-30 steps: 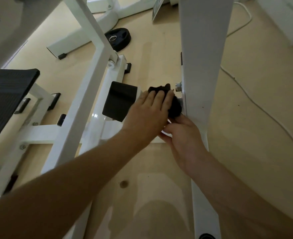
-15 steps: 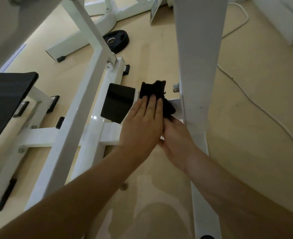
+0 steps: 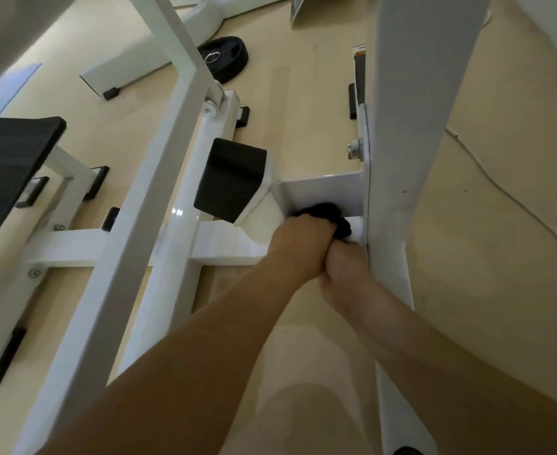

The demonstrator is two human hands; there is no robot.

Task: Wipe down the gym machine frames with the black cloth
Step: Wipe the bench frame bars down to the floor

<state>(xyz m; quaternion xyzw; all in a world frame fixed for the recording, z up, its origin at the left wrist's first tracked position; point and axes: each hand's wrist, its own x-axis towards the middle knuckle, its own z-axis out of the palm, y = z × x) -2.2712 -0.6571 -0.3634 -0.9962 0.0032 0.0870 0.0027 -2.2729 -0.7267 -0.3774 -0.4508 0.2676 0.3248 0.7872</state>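
The black cloth (image 3: pixel 331 214) is bunched under the white crossbar (image 3: pixel 323 195) where it joins the tall white upright post (image 3: pixel 415 142). My left hand (image 3: pixel 298 239) grips the cloth from the near side, with the fingers curled and mostly hidden beneath the bar. My right hand (image 3: pixel 344 269) sits right against it, low beside the post; its fingers are tucked under and out of sight, so I cannot tell whether they hold the cloth. Only a small dark edge of the cloth shows above the knuckles.
A black pad (image 3: pixel 229 178) caps the crossbar's left end. White frame tubes (image 3: pixel 159 178) slant across the left, with a black bench seat (image 3: pixel 4 169) beyond. A black weight plate (image 3: pixel 226 59) lies on the tan floor, and a white cable (image 3: pixel 516 205) runs at right.
Both hands dropped from the top of the crossbar to its underside, taking the cloth down with them. The left fingers went from flat on the cloth to curled round it.
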